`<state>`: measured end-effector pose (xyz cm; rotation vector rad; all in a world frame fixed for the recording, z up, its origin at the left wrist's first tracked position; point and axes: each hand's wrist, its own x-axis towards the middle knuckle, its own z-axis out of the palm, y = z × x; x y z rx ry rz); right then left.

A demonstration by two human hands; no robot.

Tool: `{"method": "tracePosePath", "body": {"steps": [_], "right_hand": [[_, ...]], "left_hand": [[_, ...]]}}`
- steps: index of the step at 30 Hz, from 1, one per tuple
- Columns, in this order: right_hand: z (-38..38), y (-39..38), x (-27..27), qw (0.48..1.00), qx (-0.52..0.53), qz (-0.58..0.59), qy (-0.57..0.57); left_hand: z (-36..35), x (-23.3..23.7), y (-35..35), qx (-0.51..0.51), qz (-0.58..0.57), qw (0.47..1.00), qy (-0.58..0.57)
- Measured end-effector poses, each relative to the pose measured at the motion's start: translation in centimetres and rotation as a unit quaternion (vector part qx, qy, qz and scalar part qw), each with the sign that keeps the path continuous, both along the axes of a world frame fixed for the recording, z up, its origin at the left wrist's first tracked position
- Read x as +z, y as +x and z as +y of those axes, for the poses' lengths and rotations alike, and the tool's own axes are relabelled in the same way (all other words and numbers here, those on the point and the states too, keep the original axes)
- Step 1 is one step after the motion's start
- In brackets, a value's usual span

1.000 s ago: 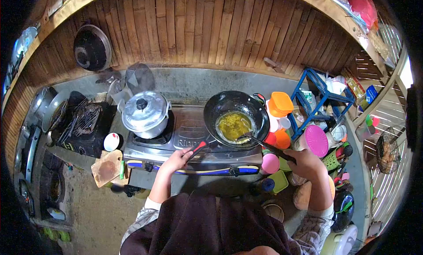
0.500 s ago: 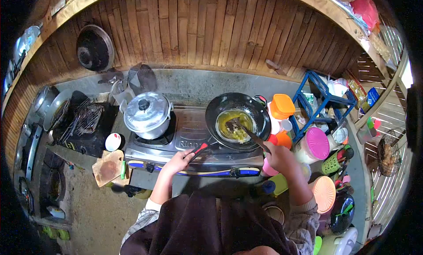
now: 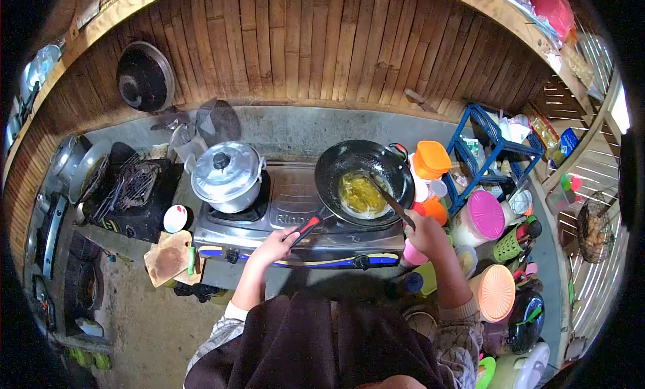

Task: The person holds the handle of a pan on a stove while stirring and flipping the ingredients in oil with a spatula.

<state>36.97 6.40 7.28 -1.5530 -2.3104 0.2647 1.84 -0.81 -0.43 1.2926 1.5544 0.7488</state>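
Observation:
My left hand (image 3: pixel 274 245) is closed around the red and black handle (image 3: pixel 307 228) of a dark wok (image 3: pixel 336 162) on the right burner of the stove. Yellowish food (image 3: pixel 363 193) lies in oil or liquid at the wok's bottom. My right hand (image 3: pixel 424 232) grips a spatula (image 3: pixel 392 201) with a dark, wooden-looking handle. The spatula slants down into the wok, and its blade is hard to make out within the food. On the left burner stands a lidded silver pot (image 3: pixel 227 177), apart from both hands.
A cutting board (image 3: pixel 166 258) with a green-handled knife (image 3: pixel 191 260) lies left of the stove (image 3: pixel 295 218), near a white bowl (image 3: pixel 175 218). Orange tubs (image 3: pixel 431 159), a pink-lidded jar (image 3: pixel 485 214) and a blue rack (image 3: pixel 500 149) crowd the right side. A grill (image 3: pixel 136 189) sits far left.
The spatula blade, earlier visible with dark residue near the wok's middle, is now mostly lost in the yellow food. My right hand has shifted slightly; the left keeps its hold.

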Motion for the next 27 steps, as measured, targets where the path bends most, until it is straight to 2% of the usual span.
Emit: {"method": "tracePosePath", "body": {"steps": [3, 6, 8, 13, 16, 20, 22, 23, 25, 27], "right_hand": [[-1.6, 1.1, 1.4, 0.999, 0.008, -0.034, -0.025], [-4.0, 1.5, 4.4, 1.000, 0.025, -0.012, 0.012], [-5.4, 1.3, 6.8, 0.992, -0.028, -0.079, -0.094], [-7.4, 3.0, 8.3, 0.992, -0.013, -0.088, -0.088], [-8.8, 3.1, 9.5, 0.990, -0.025, -0.099, -0.094], [-9.2, 3.4, 8.5, 0.993, -0.033, -0.099, -0.058], [-8.9, 2.8, 8.8, 0.990, -0.044, -0.100, -0.088], [-8.8, 2.5, 8.9, 0.987, -0.054, -0.101, -0.116], [-8.2, 2.6, 7.9, 0.992, -0.039, -0.077, -0.094], [-7.5, 2.4, 6.9, 0.996, -0.024, -0.053, -0.073]], "left_hand": [[0.1, -0.8, -0.2, 0.000, -0.008, 1.000, -0.004], [0.1, -0.6, -0.1, 0.008, -0.007, 1.000, 0.002], [0.0, -0.4, 0.1, 0.012, -0.005, 1.000, 0.001], [0.1, -0.2, 0.0, -0.006, 0.027, 0.999, 0.037], [0.1, 0.2, 0.0, -0.004, 0.005, 1.000, -0.001], [0.3, -0.7, -0.2, -0.007, 0.003, 1.000, 0.019], [0.2, -0.7, -0.3, -0.010, 0.008, 0.999, 0.031], [0.2, -0.5, -0.4, -0.010, -0.023, 1.000, 0.007], [0.4, -0.4, -0.8, -0.012, -0.054, 0.998, -0.019], [1.0, -1.1, -1.6, 0.019, -0.082, 0.986, -0.142]]}}
